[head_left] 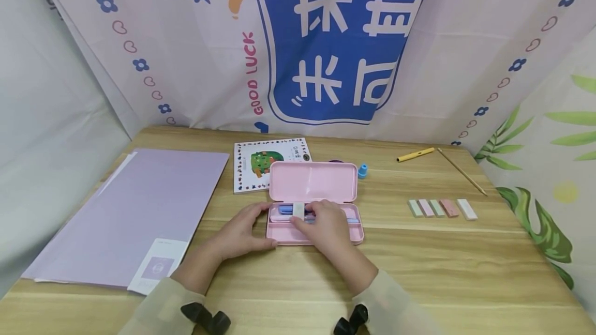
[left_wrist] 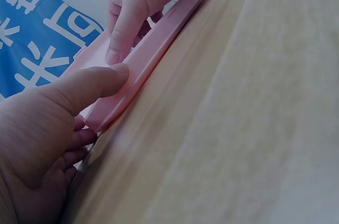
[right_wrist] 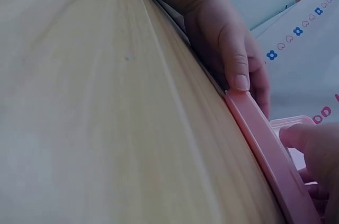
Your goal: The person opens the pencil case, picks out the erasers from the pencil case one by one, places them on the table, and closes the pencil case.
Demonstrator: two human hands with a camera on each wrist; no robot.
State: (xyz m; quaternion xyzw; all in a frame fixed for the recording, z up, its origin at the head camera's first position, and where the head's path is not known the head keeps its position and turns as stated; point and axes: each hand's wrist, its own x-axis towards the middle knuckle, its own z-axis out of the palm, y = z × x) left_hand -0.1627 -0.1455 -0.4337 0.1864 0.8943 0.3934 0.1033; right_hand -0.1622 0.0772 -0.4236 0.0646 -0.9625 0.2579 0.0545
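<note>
An open pink pencil case (head_left: 314, 237) lies on the table with its lid standing up at the back. Inside it are blue pens (head_left: 285, 209) and other slim items, partly covered by my right hand. My left hand (head_left: 237, 234) grips the left end of the case, thumb at the front corner and fingers toward the back; the left wrist view shows this thumb on the pink rim. With thumb and fingers, my right hand (head_left: 329, 225) pinches a pale block-shaped eraser (head_left: 298, 211) over the case's back compartment. In both wrist views that eraser is hidden.
Several small eraser-like blocks (head_left: 437, 208) line up at the right. Behind them lie a yellow pen (head_left: 415, 154) and a thin stick (head_left: 461, 171). A small blue object (head_left: 362, 171) stands by the lid, near a picture booklet (head_left: 247, 180). A large lilac folder (head_left: 153, 195) covers the left side.
</note>
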